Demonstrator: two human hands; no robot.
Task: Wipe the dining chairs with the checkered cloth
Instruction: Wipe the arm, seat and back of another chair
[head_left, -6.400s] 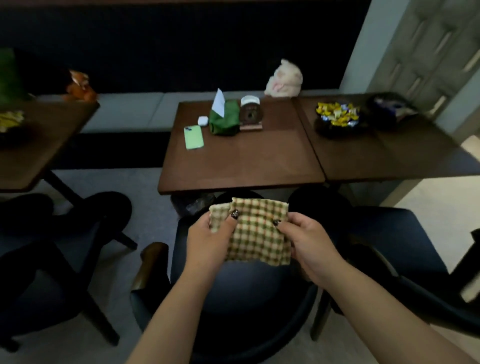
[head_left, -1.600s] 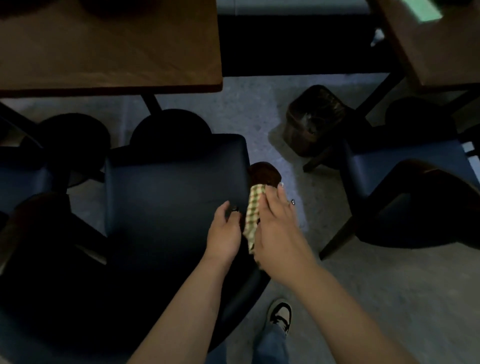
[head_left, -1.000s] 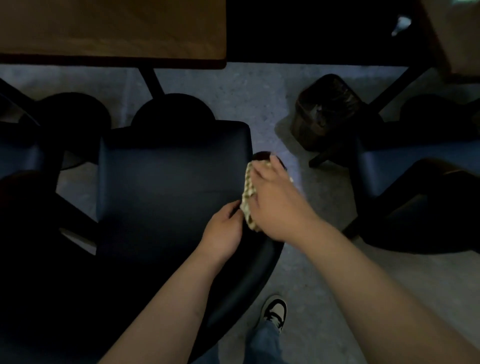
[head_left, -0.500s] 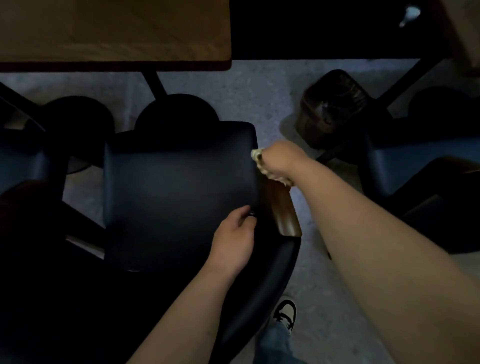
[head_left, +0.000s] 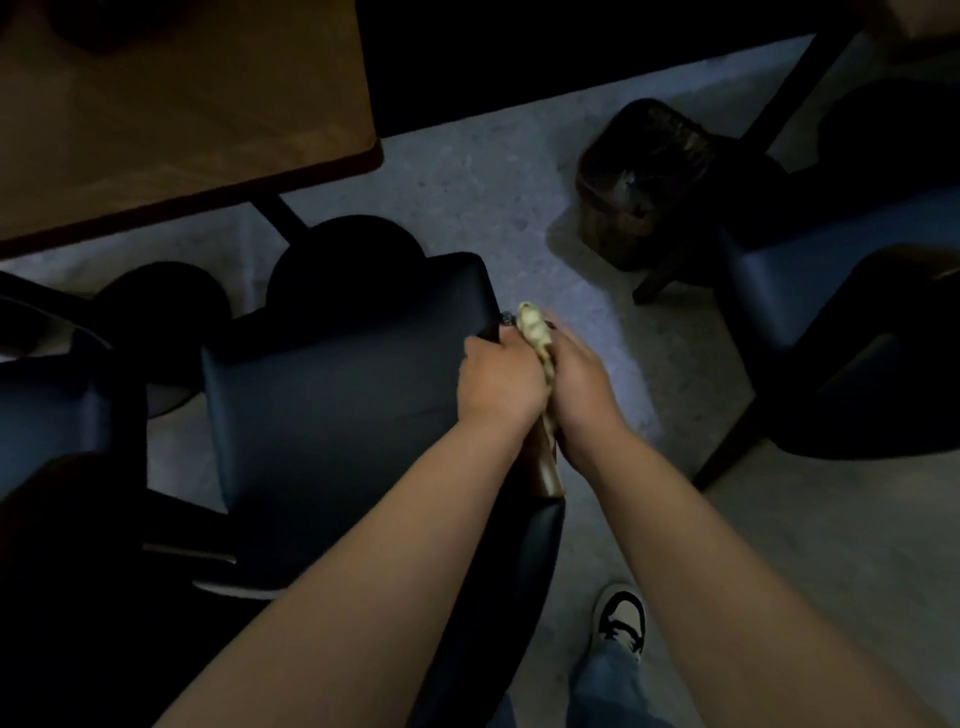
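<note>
A dark blue dining chair (head_left: 332, 405) stands below me, its seat facing the table. Along its right side runs a brown wooden armrest (head_left: 546, 467), mostly hidden by my hands. The checkered cloth (head_left: 536, 332) shows as a bunched strip between both hands on that armrest. My right hand (head_left: 579, 384) grips the cloth from the right. My left hand (head_left: 498, 382) curls over the seat's right edge and the armrest, touching the cloth; whether it holds the cloth is unclear.
A wooden table (head_left: 171, 98) stands at the upper left, with round black bases (head_left: 348, 260) under it. A dark bin (head_left: 644, 182) sits on the floor at the right. Another blue chair (head_left: 841, 332) stands at the right edge. My shoe (head_left: 621, 621) is on the grey floor.
My left hand has moved forward along the seat edge and joined my right hand on the armrest. The right hand drew back slightly with the cloth. The view tilted left.
</note>
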